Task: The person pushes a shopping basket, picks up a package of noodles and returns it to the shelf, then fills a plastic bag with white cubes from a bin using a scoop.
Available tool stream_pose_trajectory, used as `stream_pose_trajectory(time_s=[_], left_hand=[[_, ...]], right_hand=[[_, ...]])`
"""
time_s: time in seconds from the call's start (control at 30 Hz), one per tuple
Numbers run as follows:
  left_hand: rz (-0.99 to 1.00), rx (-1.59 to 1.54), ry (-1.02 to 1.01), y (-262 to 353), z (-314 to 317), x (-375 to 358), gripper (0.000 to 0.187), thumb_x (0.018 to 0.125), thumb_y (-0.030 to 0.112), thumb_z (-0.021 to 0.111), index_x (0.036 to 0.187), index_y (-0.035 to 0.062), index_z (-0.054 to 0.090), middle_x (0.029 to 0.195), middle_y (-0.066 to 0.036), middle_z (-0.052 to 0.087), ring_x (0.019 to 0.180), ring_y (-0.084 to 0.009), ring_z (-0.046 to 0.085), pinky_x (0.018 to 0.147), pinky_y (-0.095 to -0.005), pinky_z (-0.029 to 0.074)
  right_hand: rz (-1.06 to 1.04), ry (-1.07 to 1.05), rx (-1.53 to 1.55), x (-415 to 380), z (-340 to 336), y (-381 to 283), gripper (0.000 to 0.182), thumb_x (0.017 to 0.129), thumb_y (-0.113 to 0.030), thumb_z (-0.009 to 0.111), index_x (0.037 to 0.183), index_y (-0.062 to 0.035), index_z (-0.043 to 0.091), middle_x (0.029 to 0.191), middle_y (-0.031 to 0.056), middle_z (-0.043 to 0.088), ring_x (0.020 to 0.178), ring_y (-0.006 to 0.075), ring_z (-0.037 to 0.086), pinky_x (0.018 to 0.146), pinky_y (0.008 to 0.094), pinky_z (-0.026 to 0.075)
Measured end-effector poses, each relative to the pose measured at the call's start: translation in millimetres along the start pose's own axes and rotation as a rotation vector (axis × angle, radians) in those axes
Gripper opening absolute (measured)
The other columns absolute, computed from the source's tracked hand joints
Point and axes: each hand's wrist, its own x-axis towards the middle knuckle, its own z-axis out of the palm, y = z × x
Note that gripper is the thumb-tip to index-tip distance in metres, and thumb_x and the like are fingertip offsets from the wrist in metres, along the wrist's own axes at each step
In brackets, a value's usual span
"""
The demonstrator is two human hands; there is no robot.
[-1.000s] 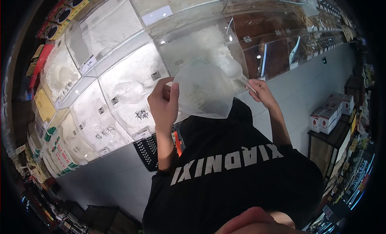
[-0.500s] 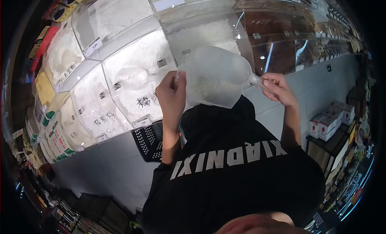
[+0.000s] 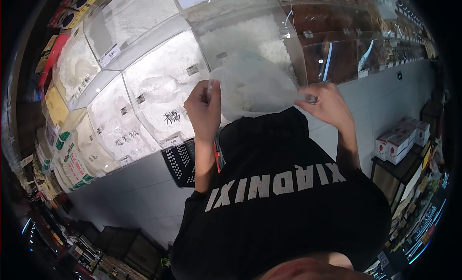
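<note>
My left hand [image 3: 204,102] pinches the rim of a thin clear plastic bag [image 3: 250,95], held up in front of the bins. Some pale, loose food shows through the bag's side. My right hand [image 3: 327,104] is closed around the handle of a clear plastic scoop [image 3: 312,99], its end showing between the fingers. The scoop's bowl points left into the bag and is hard to tell apart from the film. Behind the bag lies a bin of white flaky food [image 3: 250,37]. Another clear scoop [image 3: 161,89] rests on white powder to the left.
Bins of white powder [image 3: 106,128] with handwritten labels run to the left. Brown-filled bins [image 3: 332,54] stand on the right. A black perforated basket [image 3: 180,164] is below the bins by my left forearm. White boxes [image 3: 397,140] sit on a shelf at the right.
My right hand has turned and moved slightly left with the scoop. The scoop's bowl, plainly seen before, has tipped and now blends into the bag. My left hand has hardly moved.
</note>
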Motion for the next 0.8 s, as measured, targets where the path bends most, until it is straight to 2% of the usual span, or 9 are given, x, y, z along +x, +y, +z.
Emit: stream_pose_trajectory(time_s=[0.03, 0.23, 0.33, 0.43, 0.53, 0.6, 0.7, 0.8], left_hand=[[0.005, 0.006, -0.002, -2, 1, 0, 0.020, 0.095, 0.016, 0.065, 0.084, -0.0011, 0.067, 0.055, 0.006, 0.039, 0.053, -0.0024, 0.030, 0.048, -0.0255, 0.021], [-0.002, 0.014, -0.020, -4, 3, 1, 0.020, 0.094, 0.016, 0.066, 0.085, -0.0015, 0.067, 0.055, 0.006, 0.038, 0.053, -0.0026, 0.029, 0.048, -0.0252, 0.022], [0.012, 0.080, -0.006, 5, 3, 1, 0.018, 0.094, 0.014, 0.066, 0.086, -0.0020, 0.068, 0.056, 0.006, 0.039, 0.053, -0.0026, 0.031, 0.048, -0.0243, 0.023], [-0.005, 0.080, 0.007, 2, 0, 2, 0.017, 0.094, 0.013, 0.067, 0.087, -0.0025, 0.068, 0.057, 0.005, 0.042, 0.054, -0.0025, 0.032, 0.048, -0.0234, 0.025], [0.013, 0.103, 0.012, -4, 0, 3, 0.017, 0.094, 0.013, 0.068, 0.088, -0.0030, 0.068, 0.058, 0.005, 0.043, 0.054, -0.0022, 0.033, 0.048, -0.0231, 0.025], [-0.011, 0.096, 0.002, -7, 2, 2, 0.017, 0.094, 0.012, 0.069, 0.088, -0.0030, 0.068, 0.058, 0.005, 0.044, 0.054, -0.0022, 0.033, 0.048, -0.0229, 0.025], [-0.035, 0.090, -0.011, -7, 6, 1, 0.016, 0.094, 0.012, 0.068, 0.088, -0.0027, 0.067, 0.058, 0.006, 0.044, 0.054, -0.0020, 0.033, 0.048, -0.0225, 0.024], [-0.041, 0.082, -0.024, -9, 9, 0, 0.016, 0.095, 0.012, 0.068, 0.087, -0.0023, 0.067, 0.058, 0.007, 0.042, 0.054, -0.0015, 0.033, 0.049, -0.0219, 0.023]], right_hand=[[-0.017, 0.022, -0.021, 0, 1, 3, 0.029, 0.075, -0.017, 0.083, 0.098, -0.0008, 0.075, 0.075, 0.0152, 0.069, 0.060, 0.0246, 0.066, 0.057, 0.0320, 0.051], [0.018, 0.020, 0.147, -2, -10, 4, 0.029, 0.076, -0.015, 0.083, 0.099, -0.0006, 0.074, 0.079, 0.0120, 0.072, 0.058, 0.0166, 0.063, 0.057, 0.0289, 0.051], [-0.066, 0.145, 0.335, -11, -12, 30, 0.024, 0.079, -0.019, 0.081, 0.095, -0.0014, 0.074, 0.072, 0.0092, 0.069, 0.056, 0.0153, 0.061, 0.056, 0.0296, 0.048], [0.273, 0.087, 0.562, -25, -40, 44, 0.021, 0.086, -0.020, 0.077, 0.094, -0.0003, 0.073, 0.068, 0.0045, 0.067, 0.048, 0.0071, 0.054, 0.044, 0.0253, 0.040], [0.358, 0.125, 0.670, -28, -45, 68, 0.024, 0.091, -0.024, 0.071, 0.093, 0.0003, 0.071, 0.065, 0.0027, 0.063, 0.042, 0.0040, 0.047, 0.037, 0.0217, 0.032], [0.453, 0.063, 0.619, -25, -36, 79, 0.030, 0.093, -0.028, 0.069, 0.092, 0.0023, 0.069, 0.064, 0.0034, 0.062, 0.041, 0.0051, 0.047, 0.036, 0.0220, 0.033], [0.648, -0.003, 0.609, -13, 1, 96, 0.038, 0.094, -0.033, 0.067, 0.090, 0.0048, 0.068, 0.063, 0.0053, 0.062, 0.039, 0.0071, 0.046, 0.036, 0.0240, 0.034], [0.707, 0.037, 0.725, 11, 84, 116, 0.039, 0.094, -0.033, 0.064, 0.082, 0.0040, 0.067, 0.063, 0.0071, 0.062, 0.041, 0.0101, 0.048, 0.037, 0.0279, 0.036]])
